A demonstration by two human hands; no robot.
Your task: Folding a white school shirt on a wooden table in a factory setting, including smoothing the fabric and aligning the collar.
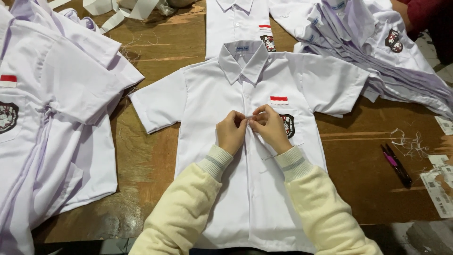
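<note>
Both my hands meet at the front placket of the white shirt (250,156), spread flat on the desk (363,165); left fingers (237,121) and right fingers (258,119) pinch it mid-chest.

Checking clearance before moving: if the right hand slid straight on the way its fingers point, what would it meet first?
The right hand points left across the white shirt placket, so it would meet the left hand at once: their fingertips already look touching, pinching the placket between them.
</note>
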